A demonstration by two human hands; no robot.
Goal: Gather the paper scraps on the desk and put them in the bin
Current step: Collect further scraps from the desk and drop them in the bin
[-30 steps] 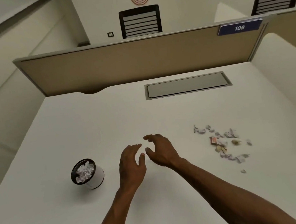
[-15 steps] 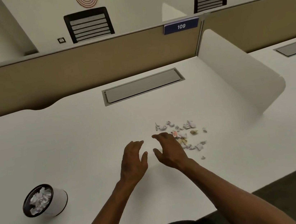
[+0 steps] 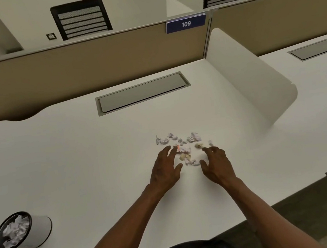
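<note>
A loose heap of small crumpled paper scraps point(image 3: 184, 148), mostly white with one reddish bit, lies in the middle of the white desk point(image 3: 79, 155). My left hand point(image 3: 165, 169) rests at the heap's left edge, fingers spread, fingertips touching the nearest scraps. On the heap's right edge my right hand point(image 3: 215, 163) has its fingers curled and apart. Both hands hold nothing. The small round bin point(image 3: 35, 232), white with a black rim, stands at the desk's near left and has crumpled white paper inside.
A grey cable hatch point(image 3: 141, 92) is set into the desk behind the scraps. A tan partition point(image 3: 88, 67) with a blue "109" plate closes the back. A white curved divider point(image 3: 253, 83) stands to the right. The desk's front edge runs near my right forearm.
Both hands moved forward and apart, from beside each other left of the heap to either side of it. The view shifted, so the bin sits further left.
</note>
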